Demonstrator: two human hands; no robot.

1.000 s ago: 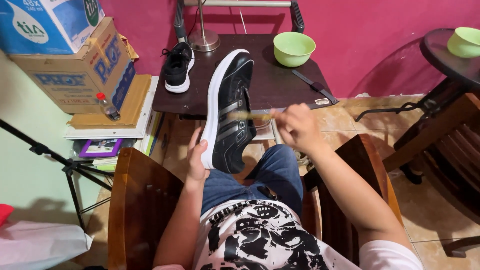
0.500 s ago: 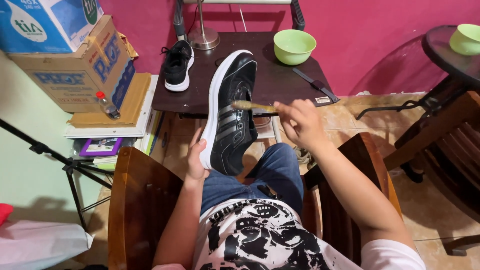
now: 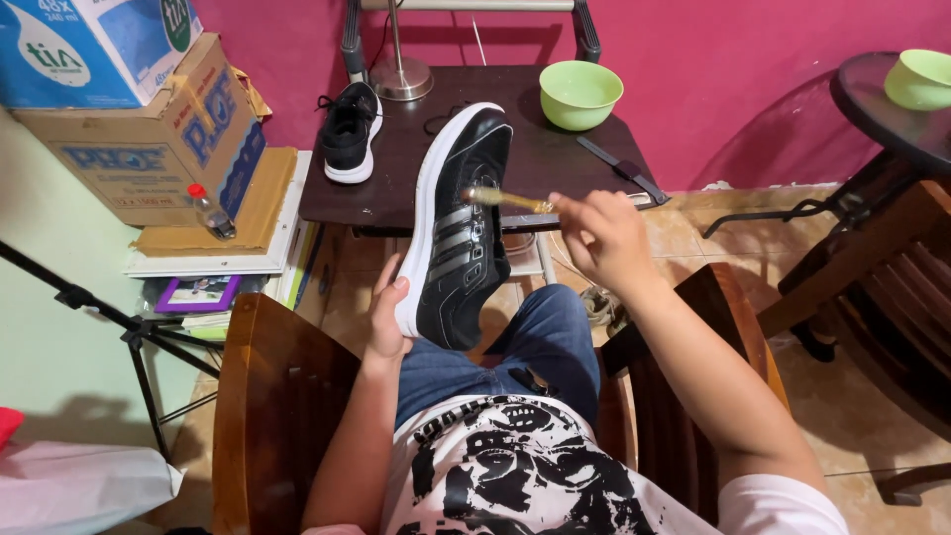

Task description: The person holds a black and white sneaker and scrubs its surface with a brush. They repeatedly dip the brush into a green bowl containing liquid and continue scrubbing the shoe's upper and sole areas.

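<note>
Your left hand (image 3: 388, 317) fingers clamp the black sneaker (image 3: 458, 226) heel at 7 o'clock, steadying it; right hand (image 3: 604, 236) fingers pinch the brush (image 3: 503, 199), bristles on its side stripes.

Our left grip (image 3: 386, 322) hid behind the shoe (image 3: 458, 233); our brush (image 3: 505, 199) tip blurred; the far bowl (image 3: 921, 77) was cut off.

White short-sleeved T-shirt (image 3: 535, 476) (black skull-like print across the front) over blue jeans (image 3: 535, 347).
</note>
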